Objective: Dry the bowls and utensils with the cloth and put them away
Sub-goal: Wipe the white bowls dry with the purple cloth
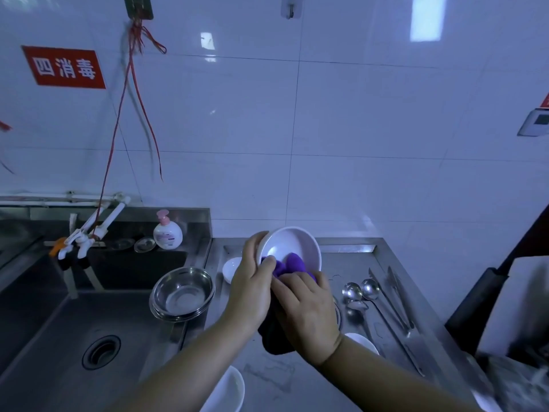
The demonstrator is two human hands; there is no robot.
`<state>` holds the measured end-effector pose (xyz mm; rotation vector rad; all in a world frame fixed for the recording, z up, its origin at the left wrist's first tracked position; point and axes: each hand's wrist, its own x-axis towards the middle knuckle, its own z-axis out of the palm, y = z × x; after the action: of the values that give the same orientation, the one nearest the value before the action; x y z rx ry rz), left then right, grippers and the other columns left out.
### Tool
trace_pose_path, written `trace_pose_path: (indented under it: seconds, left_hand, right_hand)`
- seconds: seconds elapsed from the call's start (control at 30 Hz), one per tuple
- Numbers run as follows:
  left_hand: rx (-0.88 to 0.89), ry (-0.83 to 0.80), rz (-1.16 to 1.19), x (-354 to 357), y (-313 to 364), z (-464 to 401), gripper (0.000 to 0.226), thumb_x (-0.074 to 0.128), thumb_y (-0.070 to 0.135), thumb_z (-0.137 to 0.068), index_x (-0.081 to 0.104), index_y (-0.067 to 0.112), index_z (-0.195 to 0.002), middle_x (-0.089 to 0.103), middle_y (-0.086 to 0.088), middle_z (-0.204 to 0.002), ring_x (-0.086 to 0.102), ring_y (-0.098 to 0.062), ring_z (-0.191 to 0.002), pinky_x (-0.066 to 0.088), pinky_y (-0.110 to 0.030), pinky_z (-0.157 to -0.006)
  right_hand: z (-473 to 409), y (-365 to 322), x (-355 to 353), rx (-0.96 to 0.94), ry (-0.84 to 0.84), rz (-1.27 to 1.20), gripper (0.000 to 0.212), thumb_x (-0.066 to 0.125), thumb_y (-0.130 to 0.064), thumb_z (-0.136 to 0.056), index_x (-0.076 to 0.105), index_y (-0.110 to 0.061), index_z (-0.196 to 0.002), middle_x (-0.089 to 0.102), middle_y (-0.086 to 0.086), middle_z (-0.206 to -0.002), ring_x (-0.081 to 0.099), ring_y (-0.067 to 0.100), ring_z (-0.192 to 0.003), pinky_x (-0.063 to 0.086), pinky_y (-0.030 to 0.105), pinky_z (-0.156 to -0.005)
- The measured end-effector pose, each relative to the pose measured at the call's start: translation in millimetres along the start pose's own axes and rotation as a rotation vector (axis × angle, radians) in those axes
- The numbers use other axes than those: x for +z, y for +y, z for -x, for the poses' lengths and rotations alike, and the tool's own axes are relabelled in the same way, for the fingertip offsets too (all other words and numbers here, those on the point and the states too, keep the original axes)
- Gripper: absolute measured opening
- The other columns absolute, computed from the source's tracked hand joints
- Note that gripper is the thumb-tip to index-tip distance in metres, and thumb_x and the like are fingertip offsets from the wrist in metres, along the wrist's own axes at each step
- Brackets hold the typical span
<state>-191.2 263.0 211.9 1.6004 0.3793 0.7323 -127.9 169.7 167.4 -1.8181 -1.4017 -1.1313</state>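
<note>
left hand [252, 289]: grips the white bowl [292, 248] by its left rim, thumb curled over the edge, bowl tilted with its opening toward the person
right hand [309, 313]: fingers curled round the purple cloth [289, 264], pressing it into the lower inside of the bowl
cloth: bunched top sits inside the bowl, the rest hangs dark under both hands
bowl position: held up above the steel counter [350, 263], near its back edge, touching nothing but hand and cloth
steel bowls [183, 292]: nested stack on the counter's left edge, beside the sink [59, 337]
small white dish [231, 269]: on the counter just left of the left hand, partly hidden by it
ladles [361, 289]: two side by side toward the counter's right edge, handles running to the near side
tongs [398, 295]: lie just right of the ladles, along the right edge
other white dishes: one [228, 391] at the near edge under the left forearm, one [362, 343] peeking out beside the right wrist
soap bottle [167, 231]: upright on the sink's back rim, pink pump
taps [77, 248]: over the sink's back left
wall: white tile, red sign [64, 67] top left
</note>
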Motion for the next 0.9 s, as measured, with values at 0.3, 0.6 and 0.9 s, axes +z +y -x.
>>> trace_pose_path:
  seconds: [0.3, 0.6, 0.9]
  left_hand:
    - [-0.151, -0.393, -0.323, -25.1, 11.5, -15.2, 0.043, 0.046, 0.025, -0.065, 0.059, 0.056, -0.092, 0.067, 0.023, -0.093, 0.06, -0.003, -0.093, 0.045, -0.019, -0.077]
    - [-0.098, -0.066, -0.098, -5.9, 5.3, 0.3, 0.04, 0.055, 0.021, -0.076, 0.053, 0.037, -0.113, 0.068, 0.014, -0.087, 0.063, 0.003, -0.078, 0.049, -0.012, -0.066]
    - [-0.03, -0.145, -0.176, -13.6, 0.3, 0.7, 0.038, 0.041, 0.03, -0.082, 0.053, 0.055, -0.108, 0.063, 0.032, -0.093, 0.054, 0.011, -0.073, 0.043, -0.008, -0.07]
  right_hand:
    - [10.6, 71.2, -13.9, -0.689, -0.125, 0.004, 0.036, 0.069, -0.007, -0.082, 0.061, -0.011, -0.116, 0.067, 0.004, -0.085, 0.063, 0.021, -0.085, 0.05, 0.041, -0.082]
    - [-7.0, 16.5, -7.8, -0.062, -0.123, 0.075, 0.021, 0.053, -0.02, -0.09, 0.067, -0.013, -0.104, 0.06, 0.001, -0.076, 0.057, 0.026, -0.066, 0.039, 0.034, -0.061]
    - [17.4, 32.8, -6.9, -0.307, -0.097, -0.013, 0.038, 0.069, -0.013, -0.081, 0.059, -0.009, -0.118, 0.066, 0.003, -0.084, 0.063, 0.022, -0.076, 0.043, 0.032, -0.065]
